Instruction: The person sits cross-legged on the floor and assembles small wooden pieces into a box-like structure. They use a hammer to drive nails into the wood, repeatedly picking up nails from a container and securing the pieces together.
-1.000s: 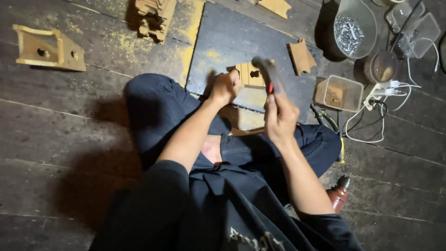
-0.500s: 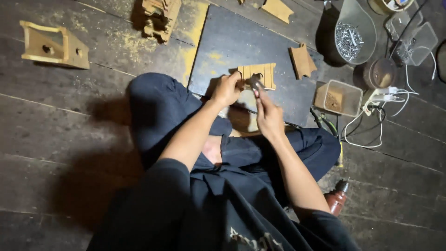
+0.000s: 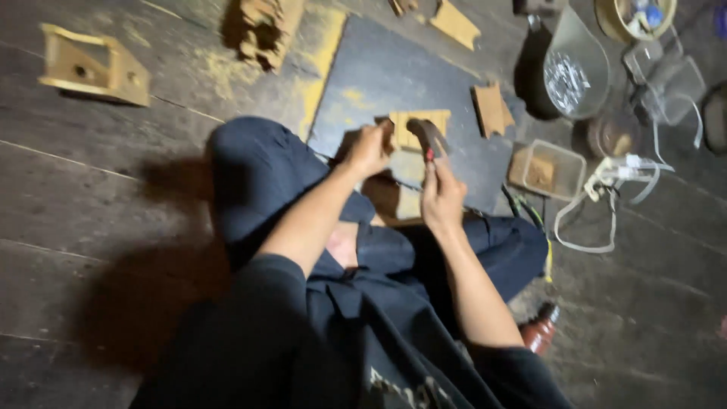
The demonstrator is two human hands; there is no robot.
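Note:
I sit on a dark wooden floor with my legs folded. My left hand point(image 3: 369, 148) grips the edge of a small flat wooden piece point(image 3: 420, 127) that stands on a dark mat point(image 3: 379, 72). My right hand point(image 3: 441, 195) is closed around the handle of a hammer point(image 3: 429, 138), whose head is raised just above the wooden piece. The picture is blurred by motion.
A small wooden box frame point(image 3: 91, 67) lies at the far left. Wooden scraps point(image 3: 265, 26) and flat cut pieces point(image 3: 491, 108) lie around the mat. At the right are a clear tub point(image 3: 547, 168), a container of nails point(image 3: 572, 76) and white cable point(image 3: 606, 197).
The hammer came down onto the wooden piece half a second ago and has lifted again. My left hand has stayed on the piece.

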